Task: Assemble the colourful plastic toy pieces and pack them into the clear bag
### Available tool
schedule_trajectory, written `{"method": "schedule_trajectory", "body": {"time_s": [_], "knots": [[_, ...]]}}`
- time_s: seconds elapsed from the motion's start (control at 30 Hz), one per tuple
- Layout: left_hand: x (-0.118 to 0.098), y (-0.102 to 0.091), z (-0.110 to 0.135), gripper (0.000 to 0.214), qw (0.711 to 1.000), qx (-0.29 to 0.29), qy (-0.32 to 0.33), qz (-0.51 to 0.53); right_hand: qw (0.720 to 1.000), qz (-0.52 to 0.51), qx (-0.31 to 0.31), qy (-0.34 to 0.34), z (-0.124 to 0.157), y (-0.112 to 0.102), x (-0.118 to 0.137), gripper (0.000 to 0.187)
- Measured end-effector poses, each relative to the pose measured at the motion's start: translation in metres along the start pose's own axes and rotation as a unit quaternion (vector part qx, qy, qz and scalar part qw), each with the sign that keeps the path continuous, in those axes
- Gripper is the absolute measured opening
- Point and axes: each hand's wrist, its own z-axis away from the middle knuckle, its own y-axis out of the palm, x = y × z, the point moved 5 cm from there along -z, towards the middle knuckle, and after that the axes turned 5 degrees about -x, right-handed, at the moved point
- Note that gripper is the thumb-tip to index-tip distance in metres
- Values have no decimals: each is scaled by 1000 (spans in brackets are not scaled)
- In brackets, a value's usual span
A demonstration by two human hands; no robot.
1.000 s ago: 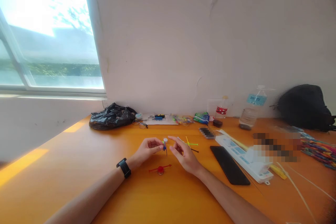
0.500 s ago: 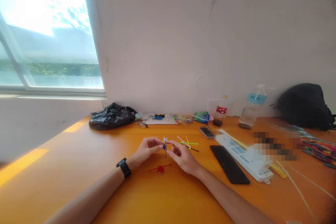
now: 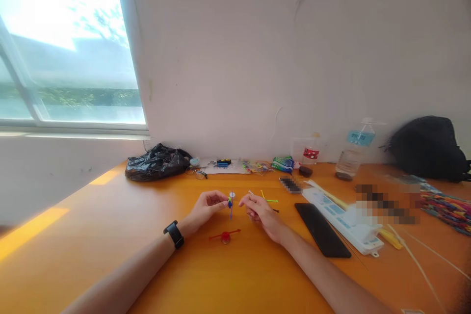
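Observation:
My left hand (image 3: 209, 210), with a black watch on its wrist, pinches a small blue plastic spinner (image 3: 231, 204) by its hub. The spinner's thin arm stands upright, and a bit of yellow-green shows at the fingertips. A small white round piece (image 3: 232, 195) appears just behind it. To the right, my right hand (image 3: 259, 211) is apart from the spinner, its fingers loosely bent with nothing visible in them. Nearer to me on the table lies a red arrow-shaped spinner (image 3: 225, 237) with a round hub. Yellow, white and black arrow pieces (image 3: 270, 200) lie partly hidden behind my right hand.
On the right are a black slab (image 3: 322, 230), a white power strip (image 3: 342, 218) and a phone (image 3: 290, 185). Along the wall stand a black plastic bag (image 3: 158, 164), glasses (image 3: 198, 174), small colourful parts (image 3: 257, 167), a cola bottle (image 3: 308, 159) and a water bottle (image 3: 351, 154).
My right hand has come off the blue spinner and drawn slightly to the right, covering more of the arrow pieces. The left hand keeps its hold; the spinner's arm has turned a little.

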Motion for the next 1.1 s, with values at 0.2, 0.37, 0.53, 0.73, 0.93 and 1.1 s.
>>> {"method": "schedule_trajectory", "body": {"time_s": [0.2, 0.37, 0.53, 0.73, 0.93, 1.1], "knots": [[4, 1, -2, 36, 1000, 18, 13, 2, 997, 61, -16, -44, 2, 5, 3, 41], [6, -1, -3, 34, 1000, 6, 15, -4, 997, 54, 25, -43, 3, 11, 1, 40], [3, -1, -2, 34, 1000, 3, 14, -3, 998, 45, 32, -24, 2, 12, -3, 44], [5, -3, -3, 32, 1000, -22, 13, 3, 994, -52, 31, 87, 3, 6, -14, 44], [5, -3, -2, 34, 1000, -27, 11, 5, 976, -150, 154, 46, 15, 9, 8, 71], [3, 0, 0, 35, 1000, -16, 13, 1, 985, -147, 71, 49, 3, 4, -4, 49]]}}
